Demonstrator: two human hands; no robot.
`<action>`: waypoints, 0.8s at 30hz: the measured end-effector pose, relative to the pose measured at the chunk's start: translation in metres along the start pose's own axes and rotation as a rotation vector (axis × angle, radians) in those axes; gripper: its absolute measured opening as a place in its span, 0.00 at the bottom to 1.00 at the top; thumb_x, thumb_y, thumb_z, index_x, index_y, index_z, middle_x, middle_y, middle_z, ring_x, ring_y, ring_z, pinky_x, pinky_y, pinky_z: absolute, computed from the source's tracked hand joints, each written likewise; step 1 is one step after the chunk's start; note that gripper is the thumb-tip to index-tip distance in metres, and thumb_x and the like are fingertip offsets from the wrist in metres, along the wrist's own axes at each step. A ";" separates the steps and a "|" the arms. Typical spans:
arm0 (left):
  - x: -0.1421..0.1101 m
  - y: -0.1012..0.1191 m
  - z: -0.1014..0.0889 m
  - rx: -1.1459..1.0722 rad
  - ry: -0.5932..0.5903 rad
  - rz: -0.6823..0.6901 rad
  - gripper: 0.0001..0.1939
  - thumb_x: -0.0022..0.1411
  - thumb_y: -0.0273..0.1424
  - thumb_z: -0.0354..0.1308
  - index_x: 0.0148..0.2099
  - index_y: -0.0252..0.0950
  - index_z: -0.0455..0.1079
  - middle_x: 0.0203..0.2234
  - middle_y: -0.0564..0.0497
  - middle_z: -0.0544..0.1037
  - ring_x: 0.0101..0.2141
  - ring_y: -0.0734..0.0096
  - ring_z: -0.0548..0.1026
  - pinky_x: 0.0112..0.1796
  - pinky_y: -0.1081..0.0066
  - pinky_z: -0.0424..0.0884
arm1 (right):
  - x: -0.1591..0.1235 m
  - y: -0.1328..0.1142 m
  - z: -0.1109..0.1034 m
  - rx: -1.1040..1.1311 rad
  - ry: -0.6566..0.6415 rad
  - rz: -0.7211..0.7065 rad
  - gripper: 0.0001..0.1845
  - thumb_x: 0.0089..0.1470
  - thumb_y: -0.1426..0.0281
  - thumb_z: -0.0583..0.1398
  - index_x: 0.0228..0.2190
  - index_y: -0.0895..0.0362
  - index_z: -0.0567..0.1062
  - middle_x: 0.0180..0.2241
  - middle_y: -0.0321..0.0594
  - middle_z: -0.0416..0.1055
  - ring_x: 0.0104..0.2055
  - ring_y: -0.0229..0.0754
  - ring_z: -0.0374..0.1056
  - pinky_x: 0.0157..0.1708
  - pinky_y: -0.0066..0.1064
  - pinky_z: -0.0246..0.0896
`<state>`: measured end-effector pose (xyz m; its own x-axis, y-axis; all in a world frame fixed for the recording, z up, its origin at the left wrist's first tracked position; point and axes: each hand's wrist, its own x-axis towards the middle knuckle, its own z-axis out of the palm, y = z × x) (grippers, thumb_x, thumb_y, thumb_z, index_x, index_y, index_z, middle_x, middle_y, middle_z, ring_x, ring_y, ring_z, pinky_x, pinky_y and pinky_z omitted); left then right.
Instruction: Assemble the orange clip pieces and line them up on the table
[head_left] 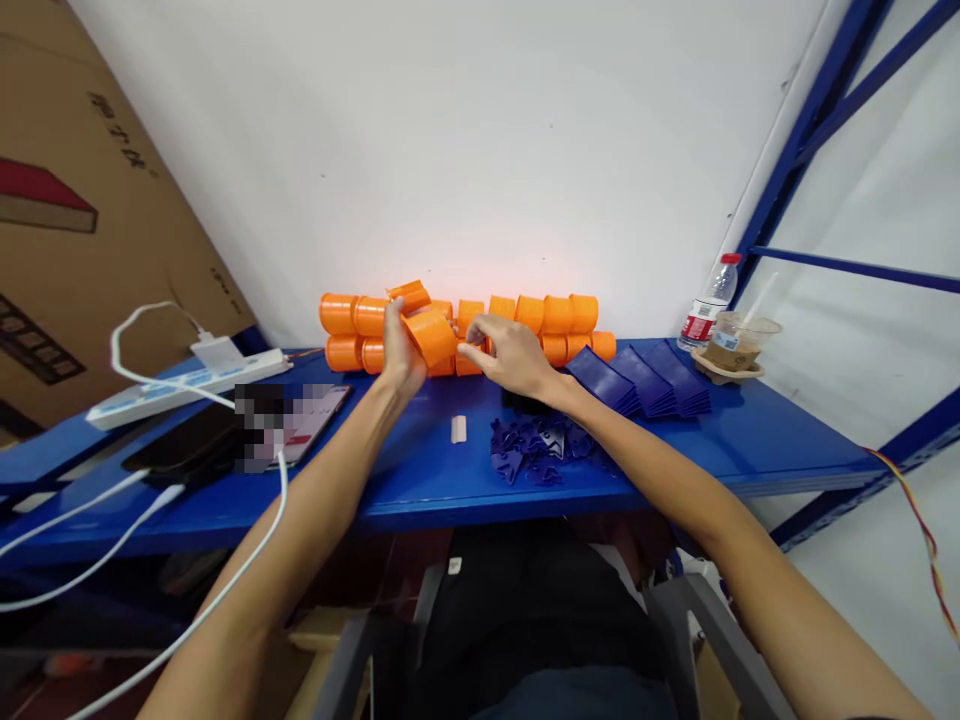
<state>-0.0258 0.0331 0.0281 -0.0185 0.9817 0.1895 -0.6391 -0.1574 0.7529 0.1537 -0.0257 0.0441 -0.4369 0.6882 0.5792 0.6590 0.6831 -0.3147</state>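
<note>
My left hand [399, 352] is closed round an orange cylindrical piece [431, 335] held just in front of a stacked row of orange cylinders [551, 315] along the wall. My right hand [508, 355] reaches in from the right, fingers curled and pinched at the edge of that same piece. Both hands hover over the blue shelf [420, 470]. Below my right wrist lies a heap of small dark blue plastic parts [532, 452]. A small white piece [459, 429] rests on the shelf between my forearms.
A fanned stack of dark blue flat pieces [645, 378] lies right of the hands. A water bottle [709, 310] and a drink cup with straw [739, 345] stand at far right. A white power strip [180, 385], cables and a phone [187, 450] lie at left. A cardboard box [82, 220] leans far left.
</note>
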 end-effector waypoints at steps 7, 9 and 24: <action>-0.010 0.010 0.013 -0.166 0.164 -0.029 0.23 0.78 0.44 0.47 0.40 0.36 0.75 0.22 0.48 0.78 0.23 0.65 0.79 0.30 0.70 0.80 | -0.017 -0.001 0.018 -0.061 -0.559 -0.101 0.11 0.61 0.62 0.73 0.39 0.56 0.82 0.45 0.45 0.83 0.47 0.49 0.76 0.40 0.32 0.59; -0.008 0.008 0.012 -0.157 0.152 -0.040 0.20 0.77 0.44 0.50 0.41 0.37 0.75 0.22 0.49 0.79 0.23 0.64 0.79 0.30 0.69 0.81 | -0.020 -0.005 0.025 -0.066 -0.598 -0.109 0.11 0.61 0.62 0.73 0.38 0.56 0.82 0.45 0.45 0.83 0.47 0.49 0.76 0.39 0.32 0.59; -0.008 0.008 0.008 -0.093 0.114 -0.092 0.20 0.75 0.48 0.56 0.42 0.37 0.77 0.23 0.48 0.80 0.23 0.66 0.81 0.30 0.71 0.81 | -0.001 0.027 -0.011 0.714 -0.222 0.166 0.11 0.52 0.68 0.74 0.34 0.56 0.78 0.36 0.39 0.82 0.39 0.41 0.77 0.41 0.31 0.69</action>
<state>-0.0246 0.0229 0.0374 -0.0402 0.9981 0.0461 -0.7101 -0.0610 0.7015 0.1788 -0.0104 0.0428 -0.5293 0.7768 0.3411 0.2039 0.5068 -0.8376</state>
